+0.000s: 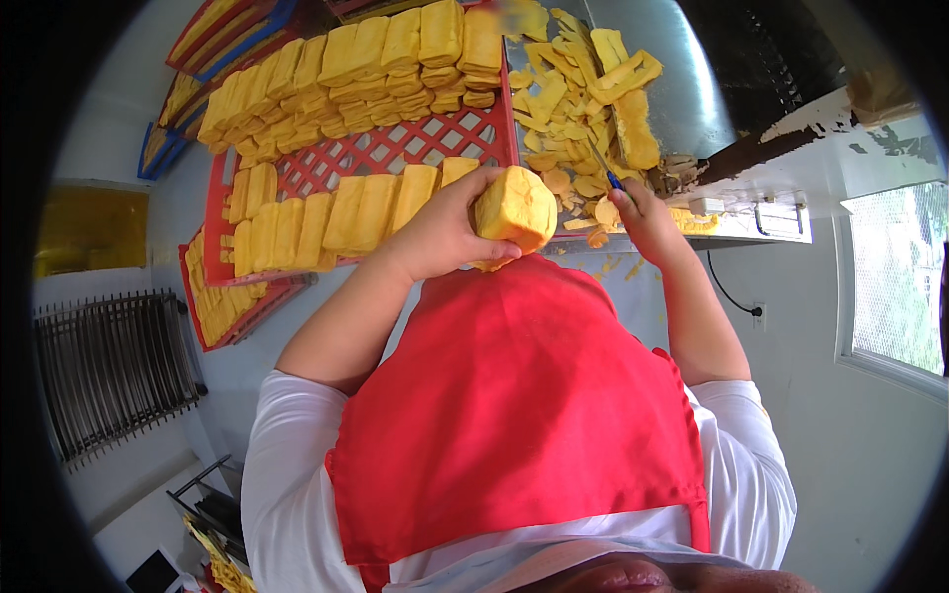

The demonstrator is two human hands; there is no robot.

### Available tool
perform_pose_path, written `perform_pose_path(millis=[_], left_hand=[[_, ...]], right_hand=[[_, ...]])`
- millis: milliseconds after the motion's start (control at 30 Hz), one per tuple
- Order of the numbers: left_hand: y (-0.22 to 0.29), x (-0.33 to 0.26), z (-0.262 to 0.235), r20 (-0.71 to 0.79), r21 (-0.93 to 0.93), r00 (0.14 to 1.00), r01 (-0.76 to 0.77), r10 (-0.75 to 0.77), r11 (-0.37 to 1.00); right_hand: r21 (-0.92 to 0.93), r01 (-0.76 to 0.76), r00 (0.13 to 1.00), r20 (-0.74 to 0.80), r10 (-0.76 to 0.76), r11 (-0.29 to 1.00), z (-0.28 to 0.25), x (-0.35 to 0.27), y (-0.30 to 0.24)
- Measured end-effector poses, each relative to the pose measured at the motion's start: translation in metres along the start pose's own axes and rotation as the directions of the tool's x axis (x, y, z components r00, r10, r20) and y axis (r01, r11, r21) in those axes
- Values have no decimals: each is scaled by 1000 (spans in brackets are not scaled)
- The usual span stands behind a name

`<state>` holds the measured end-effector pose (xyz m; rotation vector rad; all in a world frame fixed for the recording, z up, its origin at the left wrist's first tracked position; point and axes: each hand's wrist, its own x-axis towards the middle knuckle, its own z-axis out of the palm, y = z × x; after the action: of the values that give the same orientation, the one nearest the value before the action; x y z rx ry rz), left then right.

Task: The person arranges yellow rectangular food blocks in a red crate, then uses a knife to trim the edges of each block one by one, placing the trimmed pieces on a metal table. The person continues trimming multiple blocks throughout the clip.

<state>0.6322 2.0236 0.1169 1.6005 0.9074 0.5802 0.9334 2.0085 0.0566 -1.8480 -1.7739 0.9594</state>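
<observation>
Trimming step, by my read — left hand (440,232) clamped on yellow block (515,210), right hand (641,212) closed on knife (604,168) just beside it, over the scrap-covered worktop (692,109). Next cut needs the blade brought to the block.

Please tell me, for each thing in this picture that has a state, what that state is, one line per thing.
Left hand: closed around a yellow block-shaped loaf, lifted off the table.
Right hand: gripping a blue-handled knife, blade over the trimmings.
Red plastic lattice crate: partly filled with rows of yellow loaves.
Metal tray: covered on its left side with yellow cut-off scraps.
</observation>
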Motion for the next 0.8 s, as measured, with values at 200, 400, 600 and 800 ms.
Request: perform_pose_path(millis=[200, 400, 600, 800], left_hand=[[-6, -4, -18, -2, 118, 996, 88, -89, 989], [-19, -17, -59, 17, 82, 1000, -1, 0, 997], [-39, -41, -113, 195, 135, 979, -96, 68, 986], [-78, -51, -197, -216, -86, 970, -133, 112, 987]], right_hand=[[171, 262, 937, 190, -293, 950, 6, -25, -52], [6, 330, 891, 328, -314, 944, 20, -23, -109], [24, 15, 984, -175, -10, 1000, 80, 6, -115], [315, 58, 970, -240, 20, 947, 117, 10, -129]])
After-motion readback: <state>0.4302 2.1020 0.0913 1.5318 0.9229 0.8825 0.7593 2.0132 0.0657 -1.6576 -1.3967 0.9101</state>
